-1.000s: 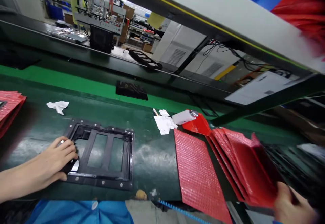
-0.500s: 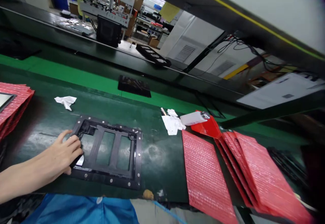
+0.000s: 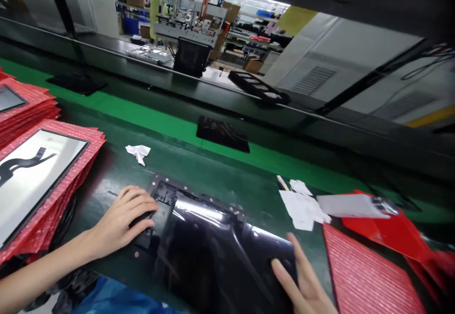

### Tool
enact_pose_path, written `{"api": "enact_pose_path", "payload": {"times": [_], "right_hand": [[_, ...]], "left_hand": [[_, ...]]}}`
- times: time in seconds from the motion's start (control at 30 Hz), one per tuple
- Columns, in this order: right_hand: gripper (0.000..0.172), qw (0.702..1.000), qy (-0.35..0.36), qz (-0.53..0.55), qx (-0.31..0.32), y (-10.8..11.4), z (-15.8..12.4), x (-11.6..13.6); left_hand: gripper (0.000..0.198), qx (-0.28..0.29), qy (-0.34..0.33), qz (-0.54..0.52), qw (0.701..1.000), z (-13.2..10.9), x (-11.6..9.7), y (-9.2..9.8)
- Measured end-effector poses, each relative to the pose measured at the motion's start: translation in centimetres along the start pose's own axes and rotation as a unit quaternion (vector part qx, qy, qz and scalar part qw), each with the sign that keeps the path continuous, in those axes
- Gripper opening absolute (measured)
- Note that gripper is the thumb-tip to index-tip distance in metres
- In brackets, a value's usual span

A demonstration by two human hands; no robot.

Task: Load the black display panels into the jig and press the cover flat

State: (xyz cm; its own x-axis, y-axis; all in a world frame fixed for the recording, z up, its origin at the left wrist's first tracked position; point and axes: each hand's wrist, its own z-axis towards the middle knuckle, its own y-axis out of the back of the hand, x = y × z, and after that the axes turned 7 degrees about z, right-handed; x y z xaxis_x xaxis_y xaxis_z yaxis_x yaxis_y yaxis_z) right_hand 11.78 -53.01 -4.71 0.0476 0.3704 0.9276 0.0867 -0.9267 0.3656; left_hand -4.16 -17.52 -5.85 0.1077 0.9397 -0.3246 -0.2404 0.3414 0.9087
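A glossy black screen panel (image 3: 220,257) is pinched at its right edge between the thumb and fingers of my right hand (image 3: 302,281). The panel lies tilted over a black rectangular frame (image 3: 194,194) with small round studs, hiding most of it. At the frame's left side, my left hand (image 3: 124,219) has its fingers and thumb closed around the rail. I cannot tell whether the panel touches the frame.
Red bubble-wrap sleeves (image 3: 369,271) lie at right, beside a white bottle (image 3: 348,206) and white wipes (image 3: 302,209). A crumpled wipe (image 3: 138,152) sits beyond the frame. At left, a screen (image 3: 42,162) rests on stacked sleeves. A dark panel (image 3: 223,133) lies farther back.
My right hand has come into view with the black panel, which now covers much of the frame. The view has swung left, showing more of the left stack. My left hand stays at the frame.
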Motion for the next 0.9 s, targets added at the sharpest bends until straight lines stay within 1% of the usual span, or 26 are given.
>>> {"api": "enact_pose_path", "payload": {"times": [0.03,0.1,0.17,0.23,0.3,0.4,0.63,0.77,0.9], "right_hand": [[0.084,1.000,-0.019,0.015,0.010,-1.6,0.1,0.8],[0.084,0.998,-0.038,0.036,0.020,-4.0,0.4,2.2],[0.086,0.997,-0.046,0.047,0.030,-5.5,0.9,3.1],[0.090,0.997,-0.053,0.041,0.042,-6.3,1.6,3.1],[0.093,0.996,-0.068,0.034,0.053,-6.6,2.3,2.6],[0.091,0.995,-0.077,0.029,0.062,-6.9,2.9,1.9],[0.087,0.993,-0.083,0.043,0.068,-7.4,2.9,1.9],[0.093,0.992,-0.092,0.048,0.076,-7.5,3.1,1.6],[0.088,0.993,-0.084,0.050,0.068,-7.6,3.0,1.4]], "left_hand": [[0.037,-0.012,0.001,-0.003,1.000,0.1,0.5,-0.3],[0.050,-0.016,-0.008,0.001,1.000,0.2,1.2,-0.9],[0.058,-0.011,-0.017,0.011,1.000,0.3,1.6,-1.4],[0.060,-0.005,-0.014,0.018,1.000,0.5,1.9,-1.7],[0.060,-0.002,-0.009,0.021,1.000,0.6,2.1,-1.9],[0.058,-0.002,-0.006,0.017,1.000,0.6,2.3,-1.9],[0.056,-0.003,0.000,0.009,1.000,0.4,2.4,-2.1],[0.054,0.005,0.003,0.008,1.000,0.4,2.5,-2.2],[0.054,0.011,0.005,0.001,1.000,0.4,2.4,-2.1]]}}
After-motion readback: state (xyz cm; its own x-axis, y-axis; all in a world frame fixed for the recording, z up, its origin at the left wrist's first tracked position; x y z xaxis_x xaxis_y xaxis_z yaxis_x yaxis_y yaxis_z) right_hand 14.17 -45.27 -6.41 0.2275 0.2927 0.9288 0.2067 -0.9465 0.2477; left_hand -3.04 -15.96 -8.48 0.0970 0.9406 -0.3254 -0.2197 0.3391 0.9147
